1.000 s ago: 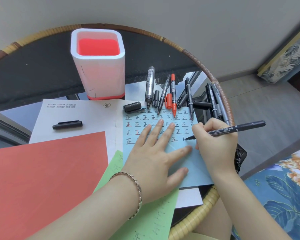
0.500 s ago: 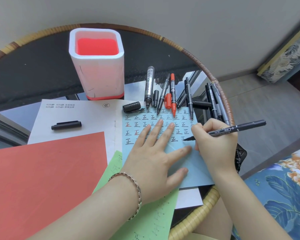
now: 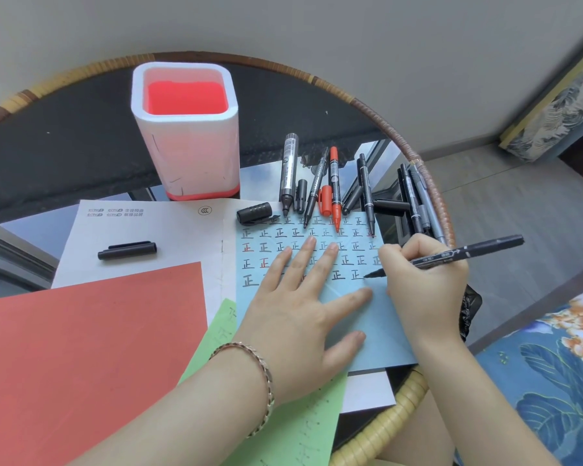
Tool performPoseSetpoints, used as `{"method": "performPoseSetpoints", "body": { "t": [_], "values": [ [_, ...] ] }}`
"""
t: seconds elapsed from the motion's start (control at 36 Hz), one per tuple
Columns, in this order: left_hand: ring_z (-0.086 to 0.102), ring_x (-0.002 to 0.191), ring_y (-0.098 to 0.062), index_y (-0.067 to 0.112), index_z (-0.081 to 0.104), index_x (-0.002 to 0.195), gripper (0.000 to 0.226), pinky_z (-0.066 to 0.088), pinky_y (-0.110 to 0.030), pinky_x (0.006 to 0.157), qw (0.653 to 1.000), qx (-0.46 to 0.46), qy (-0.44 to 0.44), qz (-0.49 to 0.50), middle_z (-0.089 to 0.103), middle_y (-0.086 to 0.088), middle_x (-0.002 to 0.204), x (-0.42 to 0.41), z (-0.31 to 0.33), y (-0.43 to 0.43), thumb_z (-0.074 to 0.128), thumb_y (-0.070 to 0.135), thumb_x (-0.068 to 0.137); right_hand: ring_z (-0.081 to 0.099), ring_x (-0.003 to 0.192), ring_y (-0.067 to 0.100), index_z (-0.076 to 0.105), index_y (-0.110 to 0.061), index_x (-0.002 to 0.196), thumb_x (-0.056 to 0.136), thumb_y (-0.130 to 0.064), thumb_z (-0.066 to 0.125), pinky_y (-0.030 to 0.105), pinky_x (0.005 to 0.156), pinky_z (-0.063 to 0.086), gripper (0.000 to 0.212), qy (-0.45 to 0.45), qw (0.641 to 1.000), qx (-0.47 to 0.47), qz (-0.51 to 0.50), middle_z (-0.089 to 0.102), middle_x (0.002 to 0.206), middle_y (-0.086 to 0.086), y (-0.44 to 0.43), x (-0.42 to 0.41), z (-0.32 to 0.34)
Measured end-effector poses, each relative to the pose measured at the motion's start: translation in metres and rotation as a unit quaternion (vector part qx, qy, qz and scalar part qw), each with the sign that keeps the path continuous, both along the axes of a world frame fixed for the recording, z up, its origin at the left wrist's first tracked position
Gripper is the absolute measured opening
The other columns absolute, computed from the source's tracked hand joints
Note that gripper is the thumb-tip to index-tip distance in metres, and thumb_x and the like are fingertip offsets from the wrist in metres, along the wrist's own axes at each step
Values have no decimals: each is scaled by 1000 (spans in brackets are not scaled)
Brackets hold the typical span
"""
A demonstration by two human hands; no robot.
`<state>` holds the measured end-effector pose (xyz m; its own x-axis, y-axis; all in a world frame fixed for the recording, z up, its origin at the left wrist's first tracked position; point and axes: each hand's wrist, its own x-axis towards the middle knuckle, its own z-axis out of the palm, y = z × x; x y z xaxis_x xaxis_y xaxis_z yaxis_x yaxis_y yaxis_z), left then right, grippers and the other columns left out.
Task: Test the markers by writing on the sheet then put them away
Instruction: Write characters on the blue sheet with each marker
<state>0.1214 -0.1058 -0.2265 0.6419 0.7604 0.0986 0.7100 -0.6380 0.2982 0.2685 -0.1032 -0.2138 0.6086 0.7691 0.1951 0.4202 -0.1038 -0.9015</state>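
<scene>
- Gripped in the right hand point(image 3: 424, 280), a black marker point(image 3: 451, 258) points its tip at 9 o'clock and sits right on the blue sheet point(image 3: 377, 327), next to the last character in the bottom row.
- Left hand point(image 3: 300, 307) isn't holding anything, it lies flat with fingers spread, pressing the sheet down. Bracelet point(image 3: 260, 375) on that wrist.
- At 12 o'clock from the hands, a row of uncapped markers point(image 3: 330, 186) lies with tips over the sheet's top edge, one is red point(image 3: 334, 190). More dark pens at 2 o'clock by the table rim point(image 3: 431, 203); hard to count them, they overlap.
- White pen cup point(image 3: 186, 136) with a red inside stands upright at 11 o'clock, well apart from the sheet.
- Loose black cap point(image 3: 127, 250) lies at 9 o'clock on the white paper point(image 3: 142, 227).
</scene>
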Motion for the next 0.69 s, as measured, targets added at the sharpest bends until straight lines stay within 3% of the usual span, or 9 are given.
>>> {"method": "performPoseSetpoints", "body": {
  "t": [0.11, 0.17, 0.25, 0.33, 0.42, 0.47, 0.53, 0.61, 0.69],
  "values": [
    [33, 132, -36, 44, 50, 120, 44, 14, -43, 103, 1000, -3, -2, 0, 42, -13, 142, 0, -1, 0, 35, 55, 80, 38, 35, 7, 39, -11, 44, 71, -23, 58, 25, 47, 34, 35, 22, 999, 24, -9, 44, 33, -1, -1, 2, 0],
    [33, 132, -36, 44, 50, 119, 44, 14, -44, 103, 1000, -2, 3, -3, 41, -13, 142, 0, -2, 0, 35, 55, 80, 44, 36, 6, 44, -16, 49, 81, -25, 64, 18, 47, 37, 39, 21, 999, 37, 12, 50, 37, -6, -1, 2, 1],
    [33, 132, -37, 42, 52, 118, 43, 13, -44, 104, 1000, -12, -7, -8, 42, -14, 141, 0, -1, 0, 35, 55, 80, 48, 38, 4, 48, -20, 59, 80, -30, 65, 12, 45, 37, 29, 44, 996, 61, 58, 54, 42, -10, -1, -2, 5],
    [38, 130, -35, 33, 58, 108, 39, 17, -48, 112, 999, -22, -49, 1, 50, -14, 135, -2, 3, 0, 38, 50, 79, 56, 50, 1, 56, -26, 70, 78, -26, 67, 13, 54, 44, 14, 43, 991, 58, 110, 62, 55, -14, -2, -3, 7],
    [51, 120, -27, 20, 62, 104, 36, 28, -42, 105, 985, -45, -162, 36, 62, -9, 120, -2, 12, 1, 43, 39, 79, 63, 80, 7, 59, -42, 89, 83, -12, 65, 20, 75, 49, 31, -50, 986, 35, 156, 67, 84, -16, -4, -4, 10],
    [57, 104, -13, 15, 61, 106, 38, 39, -25, 95, 968, -53, -237, 69, 67, -2, 106, -3, 26, 2, 42, 37, 81, 63, 86, 8, 55, -47, 96, 82, 1, 60, 16, 80, 48, 50, -80, 980, 27, 177, 67, 93, -9, -5, -8, 18],
    [55, 88, -2, 18, 57, 112, 39, 39, -17, 80, 945, -114, -286, 105, 64, 9, 96, -6, 50, 3, 41, 42, 86, 62, 88, 4, 54, -48, 99, 81, 3, 61, 12, 80, 47, 54, -98, 975, 39, 193, 67, 95, -14, -4, -14, 28],
    [59, 78, 1, 31, 46, 118, 35, 47, -21, 73, 921, -236, -287, 116, 61, 15, 92, -16, 70, 4, 41, 48, 88, 63, 89, 3, 57, -44, 103, 81, 0, 62, 14, 81, 49, 49, -100, 969, 60, 217, 67, 94, -17, -5, -26, 41],
    [59, 56, -4, 31, 45, 110, 19, 52, -29, 64, 913, -263, -290, 112, 62, 9, 75, -32, 80, 5, 43, 35, 91, 63, 87, 2, 58, -35, 109, 80, -7, 60, 12, 78, 49, 41, -109, 958, 77, 252, 66, 93, -20, -5, -43, 48]
  ]
}}
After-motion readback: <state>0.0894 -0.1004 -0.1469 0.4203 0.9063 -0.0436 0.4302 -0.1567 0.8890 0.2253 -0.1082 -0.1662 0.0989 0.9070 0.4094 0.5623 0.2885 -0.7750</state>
